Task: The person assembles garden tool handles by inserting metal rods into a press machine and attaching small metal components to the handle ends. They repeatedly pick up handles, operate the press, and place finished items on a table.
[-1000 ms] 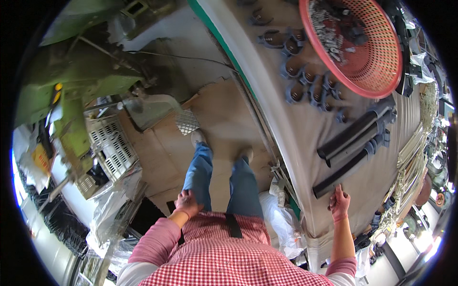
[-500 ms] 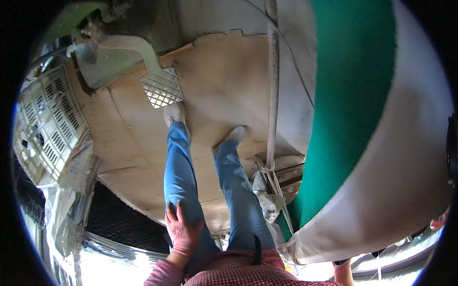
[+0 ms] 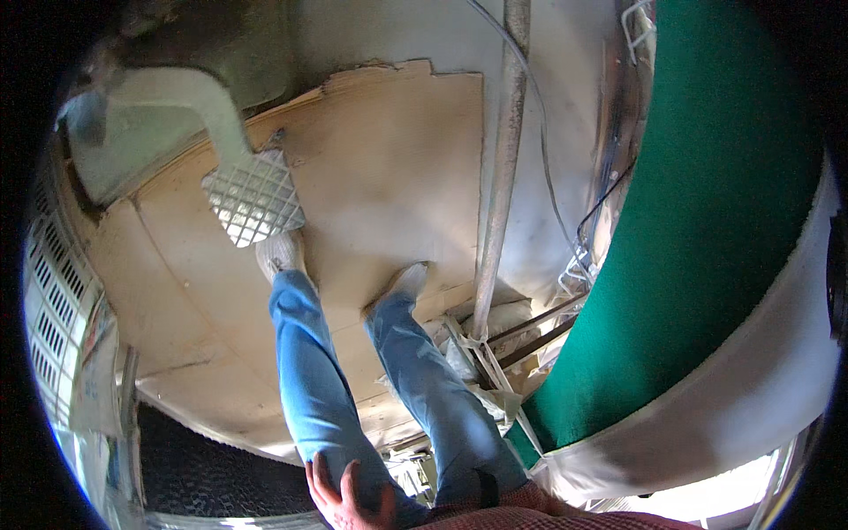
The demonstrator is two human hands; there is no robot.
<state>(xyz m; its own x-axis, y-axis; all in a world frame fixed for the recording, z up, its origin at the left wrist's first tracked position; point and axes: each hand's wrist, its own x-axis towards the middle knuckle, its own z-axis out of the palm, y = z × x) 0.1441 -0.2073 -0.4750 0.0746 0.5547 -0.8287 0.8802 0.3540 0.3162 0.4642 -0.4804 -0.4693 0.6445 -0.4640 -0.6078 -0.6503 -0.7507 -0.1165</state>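
My left hand (image 3: 349, 499) lies on the left thigh of my blue jeans (image 3: 322, 380), fingers spread, holding nothing. The lower edge of the picture cuts part of it off. My right hand is out of the picture. Ahead of my left leg, a diamond-patterned metal foot pedal (image 3: 254, 199) hangs on a curved pale green arm (image 3: 190, 88). My left shoe (image 3: 283, 254) reaches up to the pedal's near edge; whether it touches is unclear. The other shoe (image 3: 408, 281) rests on the brown floor sheet (image 3: 371, 168).
Along my right hangs a wide green cloth (image 3: 689, 230) with a whitish border (image 3: 707, 442). An upright metal pole (image 3: 503, 168) stands beside a loose grey cable (image 3: 541, 124). White plastic strips (image 3: 495, 362) are tied near its foot. A slotted white crate (image 3: 57, 291) stands at far left.
The view has shifted, bringing the green cloth more fully into sight and pushing the crate toward the left rim. My left hand stays on the thigh. My right hand has left the picture.
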